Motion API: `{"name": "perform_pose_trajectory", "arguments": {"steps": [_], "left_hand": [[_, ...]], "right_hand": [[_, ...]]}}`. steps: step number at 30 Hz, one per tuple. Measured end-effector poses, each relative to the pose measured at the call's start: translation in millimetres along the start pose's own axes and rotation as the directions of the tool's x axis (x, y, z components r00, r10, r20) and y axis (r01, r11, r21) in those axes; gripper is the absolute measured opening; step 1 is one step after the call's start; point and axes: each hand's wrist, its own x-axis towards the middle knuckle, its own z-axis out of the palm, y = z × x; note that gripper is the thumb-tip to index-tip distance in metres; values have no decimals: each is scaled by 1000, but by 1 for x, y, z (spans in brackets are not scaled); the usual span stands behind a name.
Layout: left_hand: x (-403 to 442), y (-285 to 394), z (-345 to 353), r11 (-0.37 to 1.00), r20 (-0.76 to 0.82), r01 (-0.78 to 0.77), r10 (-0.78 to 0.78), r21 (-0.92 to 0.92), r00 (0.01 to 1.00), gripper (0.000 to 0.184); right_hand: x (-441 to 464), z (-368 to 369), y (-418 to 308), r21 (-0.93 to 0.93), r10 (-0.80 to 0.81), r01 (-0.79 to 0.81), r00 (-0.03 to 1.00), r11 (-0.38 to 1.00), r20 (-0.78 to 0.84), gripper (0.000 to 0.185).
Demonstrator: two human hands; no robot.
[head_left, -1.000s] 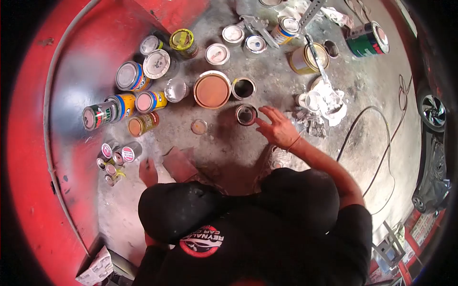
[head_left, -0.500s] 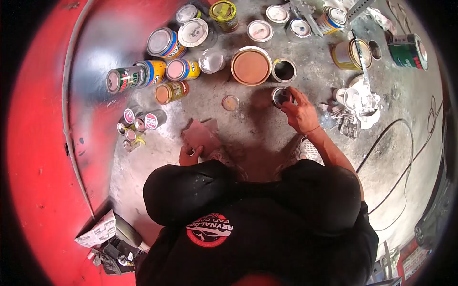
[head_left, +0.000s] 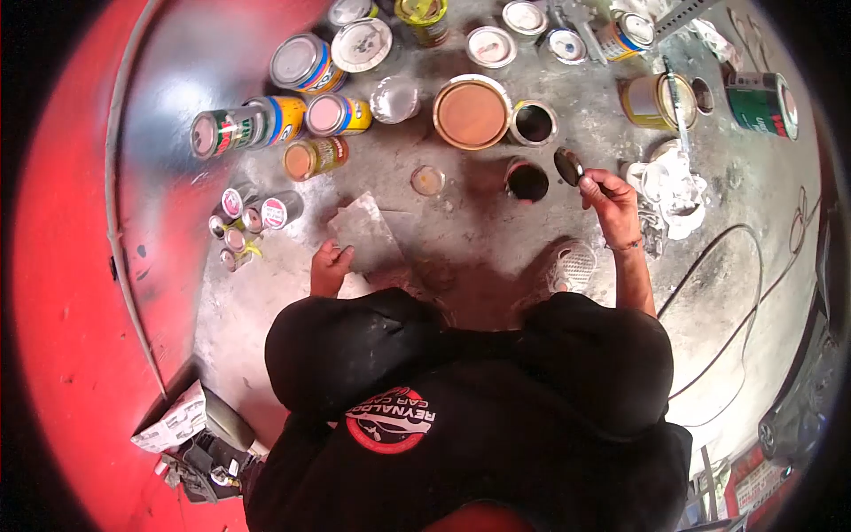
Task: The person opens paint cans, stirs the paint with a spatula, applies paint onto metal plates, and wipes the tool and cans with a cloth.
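Observation:
My right hand pinches a small round can lid by its edge, tilted up off the floor. Just left of it stands a small open can with a dark inside. My left hand is closed at the edge of a thin flat greyish sheet, held low in front of my left knee. Between the hands, a round pale lid lies on the floor. Beyond the small can are another open can and a wide can of brown-orange contents.
Several paint cans stand at the back and left, with a cluster of small cans nearer. To the right are a yellow can with a stick across it, white-smeared cups, a green can and a cable.
My right hand has lifted the lid off the small can and moved right with it, uncovering the dark opening. The sheet at my left hand has tilted and now looks grey instead of reddish.

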Motion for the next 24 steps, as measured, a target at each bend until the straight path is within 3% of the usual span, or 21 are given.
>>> {"name": "perform_pose_trajectory", "arguments": {"steps": [3, 7, 8, 9, 10, 11, 12, 13, 14, 15, 16, 18, 20, 22, 24], "left_hand": [[5, 20, 24, 986, -27, 46, -51, -163, 998, 30], [5, 34, 42, 913, 47, 67, -52, -403, 998, 38], [7, 32, 45, 912, 54, 71, -54, -404, 997, 38], [9, 26, 48, 947, 6, -42, 46, -317, 999, 43], [14, 16, 50, 962, -30, -156, 153, -225, 988, 50], [21, 4, 47, 961, -19, -156, 156, -230, 988, 50], [29, -16, 39, 964, -86, -257, 263, 70, 961, 53], [30, -5, 44, 874, -118, -319, 384, 368, 916, 56], [25, 7, 41, 867, -105, -241, 315, 436, 943, 58], [26, 5, 32, 880, -76, -228, 283, 416, 956, 56], [29, 2, 17, 893, -48, -214, 253, 395, 966, 53], [19, 21, 2, 997, -109, 31, -39, -77, 993, 53], [8, 52, -21, 967, -63, 221, -230, -129, 971, 53], [-7, 73, -38, 999, 54, -40, 42, -30, 998, 50], [-26, 100, -41, 958, -117, 38, -74, -286, 990, 45]], "right_hand": [[8, -14, 27, 323, 147, -97, 980, 941, -135, 19], [13, -21, 68, 574, 287, -199, 956, 794, -65, 19], [14, -23, 79, 618, 313, -218, 949, 755, -48, 20], [13, -23, 88, 622, 346, -242, 937, 745, -50, 20], [12, -21, 91, 545, 422, -302, 900, 782, -107, 21], [9, -23, 92, 386, 452, -368, 878, 846, -155, 22], [5, -23, 87, 218, 471, -429, 857, 877, -210, 24], [3, -24, 81, 220, 467, -422, 855, 879, -225, 24], [0, -26, 75, 78, 426, -421, 864, 904, -270, 25], [-4, -28, 68, -64, 382, -420, 871, 905, -309, 26], [-8, -28, 58, -61, 378, -419, 866, 906, -327, 26], [-11, -28, 42, -184, 278, -353, 899, 917, -339, 25], [-10, -30, 41, -249, 211, -309, 912, 918, -353, 22], [-10, -27, 29, -332, 119, -240, 930, 912, -347, 24], [-9, -23, 15, -431, 36, -217, 920, 876, -390, 27]]}}
